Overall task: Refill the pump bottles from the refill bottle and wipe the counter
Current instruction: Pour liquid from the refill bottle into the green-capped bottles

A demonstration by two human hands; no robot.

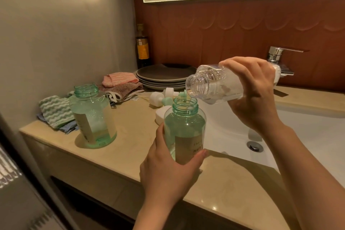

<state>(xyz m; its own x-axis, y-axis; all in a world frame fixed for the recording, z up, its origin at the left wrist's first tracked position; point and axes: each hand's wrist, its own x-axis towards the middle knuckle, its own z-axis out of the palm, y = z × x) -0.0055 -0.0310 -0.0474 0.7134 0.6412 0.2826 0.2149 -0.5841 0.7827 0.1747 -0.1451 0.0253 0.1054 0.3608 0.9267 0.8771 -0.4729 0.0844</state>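
Tilting the clear refill bottle (211, 84) near horizontal at centre right of the frame, the right hand (255, 91) is gripping its body, fingers wrapped round it. The open mouth is hanging just above the rim of the near pump bottle (184, 127), green and uncapped. The left hand (168, 170) is clasping that bottle low at frame centre, thumb across the label. Cannot tell whether its base is resting on the counter (130, 136).

The second pump bottle (91, 115) is standing upright and uncapped, left of centre, well apart from both hands. Pump heads (158, 98) are lying just behind the held bottle. A striped green cloth (54, 110) is sitting at far left, a pink cloth (119, 79) further back beside stacked plates (162, 77). The faucet (278, 56) is showing behind the right hand, with the sink (298, 136) below it.
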